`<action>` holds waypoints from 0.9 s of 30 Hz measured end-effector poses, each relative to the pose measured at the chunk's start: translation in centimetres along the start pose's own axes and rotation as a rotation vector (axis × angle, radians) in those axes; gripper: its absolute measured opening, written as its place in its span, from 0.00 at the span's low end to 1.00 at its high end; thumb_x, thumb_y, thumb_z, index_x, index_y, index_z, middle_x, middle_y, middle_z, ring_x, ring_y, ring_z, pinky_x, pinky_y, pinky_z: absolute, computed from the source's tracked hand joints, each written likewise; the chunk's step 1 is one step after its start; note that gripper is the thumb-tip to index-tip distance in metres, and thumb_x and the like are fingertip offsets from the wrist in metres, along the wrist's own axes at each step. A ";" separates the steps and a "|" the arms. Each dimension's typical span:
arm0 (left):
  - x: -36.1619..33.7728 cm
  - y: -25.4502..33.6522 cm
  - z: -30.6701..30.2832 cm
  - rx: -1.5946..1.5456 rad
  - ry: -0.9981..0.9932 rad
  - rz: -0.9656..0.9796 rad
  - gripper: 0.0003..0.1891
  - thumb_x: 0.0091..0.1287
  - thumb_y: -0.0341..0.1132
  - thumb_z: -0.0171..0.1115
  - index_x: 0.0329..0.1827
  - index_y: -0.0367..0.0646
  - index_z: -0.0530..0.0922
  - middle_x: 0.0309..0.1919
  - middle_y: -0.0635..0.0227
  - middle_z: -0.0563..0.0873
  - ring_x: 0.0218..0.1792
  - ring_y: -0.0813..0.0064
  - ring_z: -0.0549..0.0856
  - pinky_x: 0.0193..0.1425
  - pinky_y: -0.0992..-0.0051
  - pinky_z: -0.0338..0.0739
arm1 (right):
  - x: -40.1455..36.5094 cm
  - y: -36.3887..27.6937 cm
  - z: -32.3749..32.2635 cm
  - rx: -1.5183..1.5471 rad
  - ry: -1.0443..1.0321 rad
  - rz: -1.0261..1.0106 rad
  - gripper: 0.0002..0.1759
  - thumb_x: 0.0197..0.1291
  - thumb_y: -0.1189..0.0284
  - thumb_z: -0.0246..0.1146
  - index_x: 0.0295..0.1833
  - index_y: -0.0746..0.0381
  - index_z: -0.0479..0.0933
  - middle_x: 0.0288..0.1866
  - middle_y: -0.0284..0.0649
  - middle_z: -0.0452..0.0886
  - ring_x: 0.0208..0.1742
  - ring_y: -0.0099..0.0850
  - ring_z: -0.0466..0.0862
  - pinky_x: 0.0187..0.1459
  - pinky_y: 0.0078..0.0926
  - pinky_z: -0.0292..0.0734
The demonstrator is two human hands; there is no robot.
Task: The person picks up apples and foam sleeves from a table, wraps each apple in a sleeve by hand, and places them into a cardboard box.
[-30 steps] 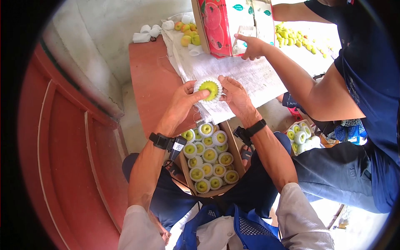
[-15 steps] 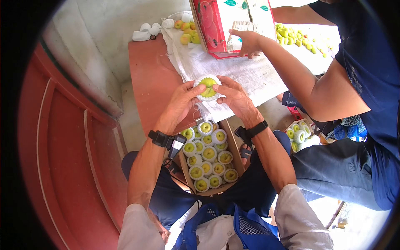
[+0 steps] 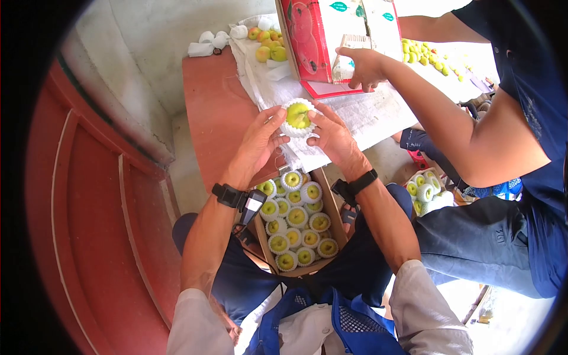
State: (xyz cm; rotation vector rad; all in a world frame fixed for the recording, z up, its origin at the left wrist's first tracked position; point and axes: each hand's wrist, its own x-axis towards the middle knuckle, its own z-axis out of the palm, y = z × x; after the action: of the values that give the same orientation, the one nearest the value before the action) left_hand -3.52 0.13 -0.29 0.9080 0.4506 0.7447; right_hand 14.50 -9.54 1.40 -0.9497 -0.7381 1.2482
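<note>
A green apple (image 3: 300, 115) in a white foam net sits between my hands, above the front edge of the table. My right hand (image 3: 335, 134) grips its right side, the thumb pressing near the top. My left hand (image 3: 260, 141) is at the left side, thumb and fingertips against the foam edge; its grip looks loose. Below, between my knees, stands an open cardboard box (image 3: 338, 228) holding rows of foam-netted apples (image 3: 297, 218). The undersides of both hands' grips are hidden.
On the right, a co-worker's hand (image 3: 368, 66) holds a red and white carton (image 3: 331, 35) over the white cloth (image 3: 378, 118). Loose apples (image 3: 271, 44) and foam nets (image 3: 207, 44) lie at the back. A red door (image 3: 106, 207) stands left; more netted apples (image 3: 425, 192) sit at right.
My left thumb has slid off the apple's top to its side, and the apple has shifted slightly up and right. The co-worker's carton and arm have moved right.
</note>
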 end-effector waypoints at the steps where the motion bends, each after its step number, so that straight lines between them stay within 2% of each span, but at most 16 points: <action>1: 0.1 -0.2 -0.1 -0.001 0.000 0.000 0.27 0.73 0.47 0.70 0.67 0.40 0.75 0.54 0.68 0.85 0.53 0.76 0.82 0.55 0.70 0.78 | 0.0 -0.2 0.0 0.036 -0.005 0.008 0.34 0.68 0.63 0.69 0.75 0.63 0.66 0.57 0.37 0.81 0.53 0.24 0.79 0.43 0.25 0.73; 4: 0.3 -0.3 -0.3 -0.017 -0.032 0.000 0.27 0.72 0.47 0.71 0.67 0.42 0.74 0.54 0.69 0.84 0.53 0.76 0.82 0.53 0.70 0.77 | -0.2 -0.3 0.2 0.036 -0.017 -0.011 0.34 0.69 0.63 0.69 0.75 0.62 0.67 0.57 0.37 0.81 0.52 0.23 0.79 0.42 0.24 0.72; 9: 0.1 -0.1 -0.5 -0.107 -0.008 -0.124 0.18 0.71 0.44 0.70 0.58 0.46 0.79 0.51 0.70 0.85 0.51 0.75 0.82 0.53 0.69 0.76 | -0.2 0.4 -0.3 -0.025 -0.006 -0.003 0.36 0.67 0.63 0.69 0.76 0.63 0.66 0.55 0.36 0.80 0.51 0.23 0.77 0.42 0.25 0.72; 10: 0.1 -0.1 -0.7 -0.107 -0.010 -0.123 0.18 0.71 0.44 0.70 0.58 0.46 0.79 0.51 0.70 0.85 0.51 0.75 0.82 0.53 0.69 0.76 | -0.3 0.5 -0.3 -0.059 -0.005 0.006 0.37 0.67 0.63 0.70 0.76 0.63 0.66 0.55 0.36 0.80 0.50 0.23 0.77 0.43 0.25 0.72; 12: 0.2 0.0 -1.0 -0.191 0.028 -0.206 0.18 0.72 0.41 0.66 0.60 0.42 0.79 0.55 0.65 0.85 0.55 0.69 0.83 0.60 0.64 0.76 | -0.4 0.7 -0.2 -0.104 -0.002 -0.010 0.37 0.66 0.63 0.70 0.76 0.63 0.66 0.54 0.37 0.80 0.51 0.23 0.77 0.43 0.25 0.71; 17: 0.5 -0.2 -1.2 -0.231 0.036 -0.231 0.19 0.73 0.41 0.66 0.61 0.41 0.79 0.55 0.65 0.85 0.54 0.68 0.83 0.58 0.65 0.77 | -0.6 0.3 0.4 -0.127 -0.002 0.003 0.38 0.64 0.62 0.71 0.76 0.64 0.67 0.54 0.39 0.80 0.52 0.24 0.77 0.44 0.25 0.71; 19: 0.3 0.1 -1.2 -0.234 0.033 -0.239 0.19 0.73 0.41 0.66 0.61 0.41 0.79 0.54 0.65 0.85 0.54 0.68 0.83 0.57 0.66 0.77 | -0.5 0.0 0.4 -0.205 -0.029 0.013 0.42 0.63 0.60 0.73 0.77 0.64 0.65 0.55 0.40 0.80 0.52 0.25 0.77 0.45 0.26 0.72; 20: 0.2 0.1 -1.2 -0.191 0.045 -0.240 0.18 0.72 0.43 0.67 0.59 0.43 0.80 0.51 0.67 0.85 0.51 0.71 0.83 0.55 0.68 0.77 | -0.5 0.0 0.6 -0.204 -0.032 0.018 0.42 0.63 0.60 0.73 0.77 0.64 0.65 0.55 0.40 0.80 0.52 0.25 0.77 0.45 0.26 0.72; 21: 0.1 0.3 -1.1 -0.149 0.056 -0.243 0.17 0.71 0.45 0.67 0.57 0.45 0.81 0.48 0.69 0.85 0.48 0.73 0.83 0.53 0.70 0.76 | -0.5 -0.2 1.0 -0.327 -0.036 -0.004 0.44 0.62 0.59 0.74 0.78 0.64 0.64 0.57 0.41 0.80 0.52 0.25 0.77 0.45 0.26 0.73; 22: 0.1 0.4 -1.3 -0.152 0.062 -0.250 0.17 0.71 0.45 0.67 0.57 0.45 0.81 0.48 0.69 0.85 0.48 0.73 0.83 0.53 0.70 0.76 | -0.7 -0.3 1.2 -0.448 -0.039 -0.023 0.46 0.61 0.58 0.75 0.78 0.64 0.63 0.58 0.42 0.79 0.52 0.25 0.77 0.46 0.27 0.74; 23: 0.2 0.5 -1.6 -0.139 0.055 -0.281 0.18 0.73 0.43 0.66 0.59 0.43 0.80 0.51 0.66 0.85 0.50 0.71 0.84 0.53 0.69 0.78 | -0.5 -0.7 1.3 -0.520 -0.089 0.036 0.51 0.57 0.55 0.78 0.78 0.65 0.61 0.62 0.46 0.78 0.57 0.31 0.79 0.54 0.32 0.78; 24: 0.3 0.3 -2.0 -0.131 0.053 -0.319 0.18 0.74 0.41 0.65 0.61 0.40 0.79 0.54 0.63 0.86 0.52 0.70 0.85 0.53 0.69 0.79 | 0.2 -0.3 1.0 -0.512 -0.087 0.057 0.51 0.57 0.55 0.78 0.78 0.65 0.61 0.62 0.46 0.78 0.57 0.31 0.79 0.54 0.32 0.78; 26: 0.4 0.0 -2.0 -0.130 0.039 -0.312 0.18 0.74 0.42 0.65 0.60 0.41 0.80 0.52 0.64 0.86 0.50 0.71 0.85 0.52 0.71 0.80 | 1.3 1.7 0.0 -0.858 -0.211 -0.305 0.52 0.54 0.55 0.80 0.77 0.67 0.62 0.64 0.50 0.77 0.65 0.38 0.79 0.62 0.35 0.77; 27: 0.2 -0.2 -1.9 -0.115 0.007 -0.279 0.17 0.74 0.42 0.65 0.59 0.41 0.81 0.50 0.65 0.86 0.49 0.73 0.85 0.50 0.73 0.80 | 0.8 1.7 0.4 -0.957 -0.173 -0.353 0.51 0.52 0.56 0.81 0.75 0.68 0.64 0.65 0.55 0.76 0.70 0.46 0.77 0.68 0.38 0.73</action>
State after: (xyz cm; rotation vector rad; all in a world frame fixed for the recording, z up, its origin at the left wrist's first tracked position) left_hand -4.53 1.22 -1.53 0.7168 0.5231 0.5131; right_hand 13.53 -8.64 0.01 -1.3903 -1.6342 0.6315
